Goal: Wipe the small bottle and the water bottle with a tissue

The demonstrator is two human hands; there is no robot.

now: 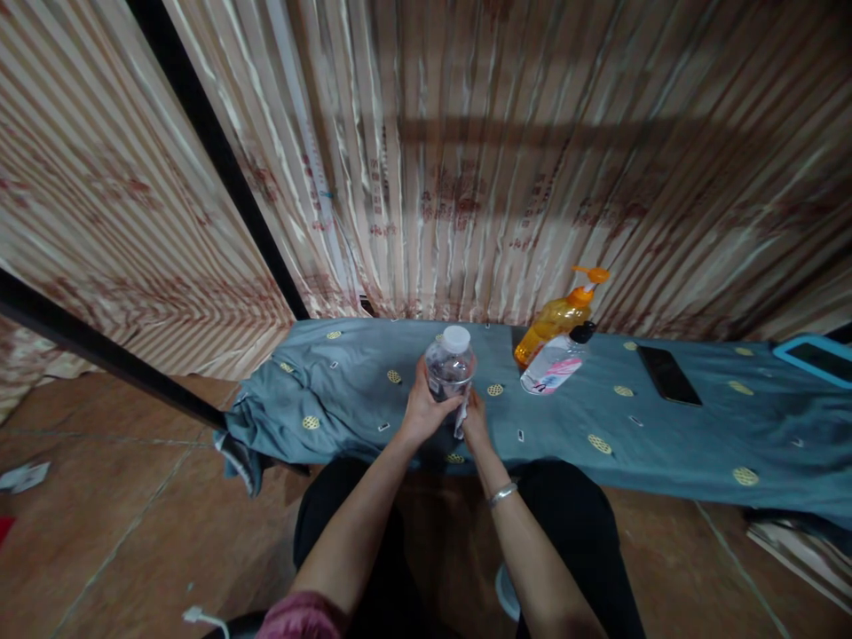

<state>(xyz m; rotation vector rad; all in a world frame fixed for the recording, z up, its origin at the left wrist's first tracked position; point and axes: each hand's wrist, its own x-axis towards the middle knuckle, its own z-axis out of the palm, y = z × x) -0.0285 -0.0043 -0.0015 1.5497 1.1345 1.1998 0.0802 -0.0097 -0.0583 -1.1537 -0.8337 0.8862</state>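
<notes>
The person sits at a low table covered with a blue-grey cloth point(666, 426) and holds a clear plastic bottle point(451, 366) upright just above the cloth's near edge, roughly at the middle of the view. Its white cap point(456, 338) is on.

The left hand point(422, 410) is wrapped round the bottle's body from the left, fingers closed on it. The right hand point(475, 422) sits lower, against the bottle's bottom right side, with its fingers curled at a pale strip point(460, 426) that hangs there. Whether that hand pinches the strip or only touches it cannot be told. A silver bracelet point(502, 493) circles the right wrist.

Behind and to the right of the bottle, 2 more containers lie close together on the cloth: an orange pump bottle point(556, 321), tilted, and just in front of it a clear bottle with a black cap and pink label point(552, 368), on its side. Further right a black phone point(667, 374) lies flat, well apart from the hands, and a teal-framed tablet point(813, 357) shows at the right edge. A striped curtain point(466, 160) hangs behind the table.
</notes>
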